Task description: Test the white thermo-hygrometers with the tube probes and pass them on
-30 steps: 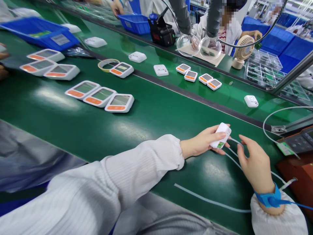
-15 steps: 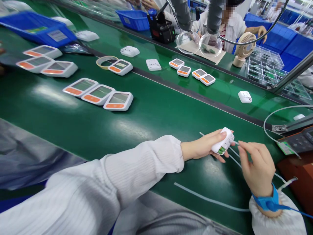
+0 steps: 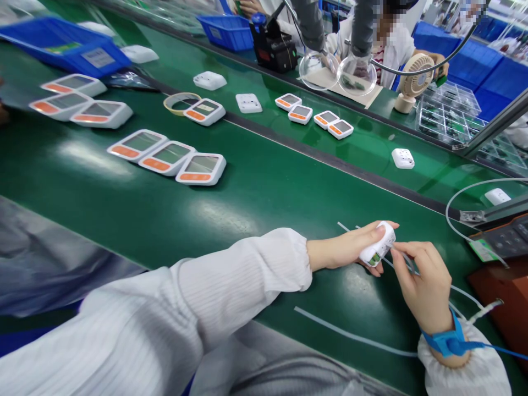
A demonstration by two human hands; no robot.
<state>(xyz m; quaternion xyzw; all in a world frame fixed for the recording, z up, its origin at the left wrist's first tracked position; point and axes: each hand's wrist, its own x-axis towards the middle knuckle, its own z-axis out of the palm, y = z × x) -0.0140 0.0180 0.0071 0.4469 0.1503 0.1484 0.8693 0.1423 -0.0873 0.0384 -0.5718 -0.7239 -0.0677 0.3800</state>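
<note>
Two hands work one white module (image 3: 378,250): left hand (image 3: 348,248) clasps it; right hand (image 3: 424,281) touches its end, pinch unclear. Loose tubing (image 3: 330,323) nearby may snag and pull it askew.

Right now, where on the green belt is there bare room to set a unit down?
Bare belt lies between the three orange-strip units, the dark divider and the left hand holding a white module. Crowded: around the right hand, where white tubes cross.
</note>
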